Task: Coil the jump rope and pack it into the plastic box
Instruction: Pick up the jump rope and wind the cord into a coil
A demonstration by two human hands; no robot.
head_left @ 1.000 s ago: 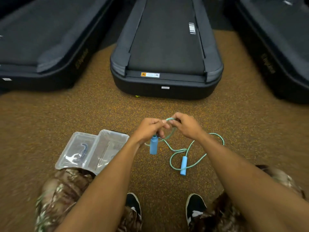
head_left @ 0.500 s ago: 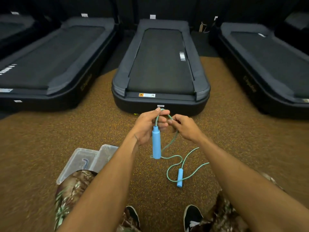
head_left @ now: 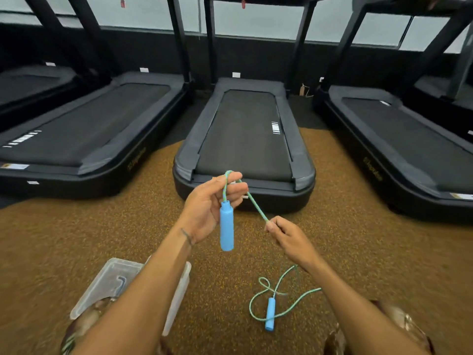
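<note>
My left hand (head_left: pixel 208 206) pinches the green jump rope (head_left: pixel 256 204) near its end, looped over my fingers, and one blue handle (head_left: pixel 226 228) hangs down from it. My right hand (head_left: pixel 289 235) grips the same rope a short way along, pulled taut between the hands. The rest of the rope trails down to loose loops on the floor, where the second blue handle (head_left: pixel 270 314) lies. The clear plastic box (head_left: pixel 110 278) sits open on the floor at lower left, partly hidden by my left forearm.
Three dark treadmills stand ahead: the middle treadmill (head_left: pixel 244 142) just beyond my hands, the left treadmill (head_left: pixel 84 134) and the right treadmill (head_left: pixel 399 139) beside it. The floor is brown speckled rubber. My knees in camouflage trousers fill the bottom corners.
My hands have risen and drawn apart, stretching a length of rope between them. The head camera has tilted up, showing more of the treadmills. The second handle stays on the floor.
</note>
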